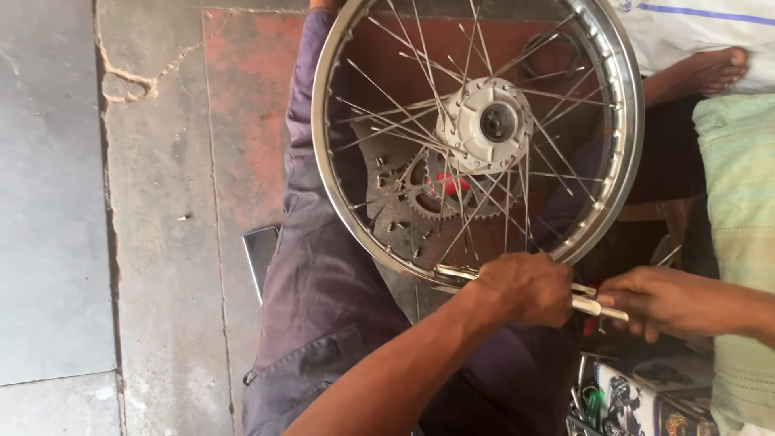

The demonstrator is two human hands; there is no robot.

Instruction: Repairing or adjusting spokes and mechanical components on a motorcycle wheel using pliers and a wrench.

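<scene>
Both hands, left hand (pixel 521 287) and right hand (pixel 658 300), grip a metal tool (pixel 593 305) at the spoked wheel (pixel 476 137) rim.

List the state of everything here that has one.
Spoked wheel: upright on its rim, no tyre.
Left hand: closed over metal tool at rim.
Right hand: gripping tool's other end.
Sprocket: lying flat behind spokes.
Floor: cracked.

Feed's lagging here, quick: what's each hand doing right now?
Left hand: closed around a metal tool at the wheel rim.
Right hand: closed on the same tool's far end.
</scene>
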